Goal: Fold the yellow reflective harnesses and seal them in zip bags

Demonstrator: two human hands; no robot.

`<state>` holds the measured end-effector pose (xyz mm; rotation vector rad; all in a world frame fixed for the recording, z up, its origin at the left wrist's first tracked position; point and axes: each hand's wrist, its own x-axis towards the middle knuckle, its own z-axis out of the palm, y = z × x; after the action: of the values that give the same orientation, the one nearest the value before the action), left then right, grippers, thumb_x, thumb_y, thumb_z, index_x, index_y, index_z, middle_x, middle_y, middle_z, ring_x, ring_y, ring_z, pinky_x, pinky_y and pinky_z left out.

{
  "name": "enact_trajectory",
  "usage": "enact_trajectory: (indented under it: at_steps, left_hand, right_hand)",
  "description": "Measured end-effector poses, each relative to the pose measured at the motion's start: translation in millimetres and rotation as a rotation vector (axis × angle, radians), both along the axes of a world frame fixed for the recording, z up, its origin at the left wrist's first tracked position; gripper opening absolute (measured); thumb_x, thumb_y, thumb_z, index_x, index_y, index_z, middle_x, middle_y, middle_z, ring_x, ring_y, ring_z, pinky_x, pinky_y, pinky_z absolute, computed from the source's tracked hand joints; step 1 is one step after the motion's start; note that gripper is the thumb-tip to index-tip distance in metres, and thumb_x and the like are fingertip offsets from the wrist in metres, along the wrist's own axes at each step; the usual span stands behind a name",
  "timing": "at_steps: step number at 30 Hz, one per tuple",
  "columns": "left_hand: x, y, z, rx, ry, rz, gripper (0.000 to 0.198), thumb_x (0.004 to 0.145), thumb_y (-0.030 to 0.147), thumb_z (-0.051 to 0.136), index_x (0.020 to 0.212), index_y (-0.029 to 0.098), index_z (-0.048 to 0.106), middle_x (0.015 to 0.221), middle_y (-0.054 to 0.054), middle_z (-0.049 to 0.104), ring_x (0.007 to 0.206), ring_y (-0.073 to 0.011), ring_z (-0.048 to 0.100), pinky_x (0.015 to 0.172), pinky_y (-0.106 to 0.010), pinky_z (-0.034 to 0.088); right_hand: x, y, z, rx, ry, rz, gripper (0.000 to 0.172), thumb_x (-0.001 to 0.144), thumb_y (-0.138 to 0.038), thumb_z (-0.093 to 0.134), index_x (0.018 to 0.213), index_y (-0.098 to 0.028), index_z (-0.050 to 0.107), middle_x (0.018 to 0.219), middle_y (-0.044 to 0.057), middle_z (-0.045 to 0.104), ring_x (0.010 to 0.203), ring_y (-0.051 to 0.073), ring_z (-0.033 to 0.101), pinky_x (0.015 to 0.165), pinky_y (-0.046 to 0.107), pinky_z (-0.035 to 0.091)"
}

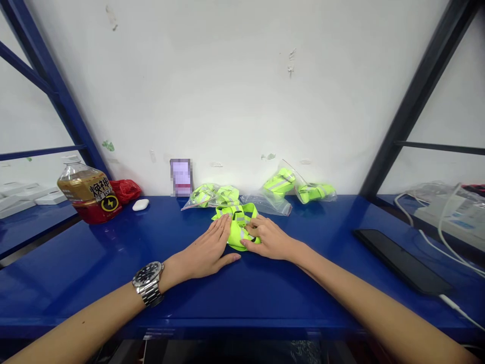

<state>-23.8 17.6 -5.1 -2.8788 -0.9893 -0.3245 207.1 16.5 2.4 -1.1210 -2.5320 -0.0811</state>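
A small neon-yellow reflective vest [238, 225] with grey stripes lies bunched on the blue shelf [242, 288] in front of me. My left hand [210, 248], a steel watch on its wrist, lies flat with fingers stretched out, the fingertips pressing the vest's left edge. My right hand [267, 237] rests on the vest's right side, fingers curled and pinching a fold of the fabric. Behind the vest lie clear plastic bags, one with folded yellow vests [214, 195] and another further right [299, 188].
A bottle of brown drink [88, 194] lies at the left beside a red bag [127, 190] and a white earbud case [140, 205]. A phone [181, 177] leans on the wall. A black phone [401, 260] with a white cable lies at the right.
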Motion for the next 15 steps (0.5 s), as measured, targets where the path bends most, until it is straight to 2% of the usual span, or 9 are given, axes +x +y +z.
enact_trajectory:
  at_steps: [3, 6, 11, 15]
  left_hand:
    - [0, 13, 1.5, -0.040, -0.021, -0.070, 0.085, 0.093, 0.058, 0.040, 0.151, 0.009, 0.000, 0.157, -0.022, 0.005, 0.146, -0.0299, 0.004, 0.118, -0.046, 0.020]
    - [5, 24, 2.2, -0.103, -0.063, -0.125, 0.090, 0.090, 0.058, 0.047, 0.151, 0.012, 0.001, 0.158, -0.020, 0.006, 0.146, -0.0286, 0.008, 0.118, -0.044, 0.021]
    - [21, 33, 7.8, -0.229, -0.109, -0.066, 0.101, 0.074, 0.060, 0.068, 0.149, 0.013, 0.018, 0.154, -0.021, 0.025, 0.143, -0.0323, 0.024, 0.115, -0.047, 0.026]
    - [30, 34, 12.7, -0.241, -0.118, -0.069, 0.096, 0.070, 0.056, 0.073, 0.144, 0.014, 0.030, 0.150, -0.021, 0.034, 0.141, -0.0324, 0.030, 0.115, -0.048, 0.026]
  right_hand:
    - [1, -1, -0.2, 0.009, 0.006, 0.020, 0.037, 0.093, -0.043, 0.048, 0.068, -0.016, 0.054, 0.079, 0.005, 0.053, 0.079, 0.018, 0.048, 0.071, 0.031, 0.039]
    - [2, -1, 0.5, 0.004, 0.011, 0.040, 0.039, 0.094, -0.044, 0.047, 0.068, -0.016, 0.054, 0.079, 0.004, 0.052, 0.078, 0.018, 0.047, 0.071, 0.031, 0.038]
    - [5, -1, -0.8, -0.020, 0.028, 0.067, 0.043, 0.095, -0.049, 0.043, 0.072, -0.016, 0.057, 0.081, 0.005, 0.054, 0.078, 0.017, 0.047, 0.074, 0.032, 0.038]
    - [5, 1, -7.1, -0.009, 0.047, 0.067, 0.046, 0.091, -0.056, 0.048, 0.072, -0.015, 0.061, 0.083, 0.006, 0.057, 0.077, 0.018, 0.048, 0.073, 0.032, 0.038]
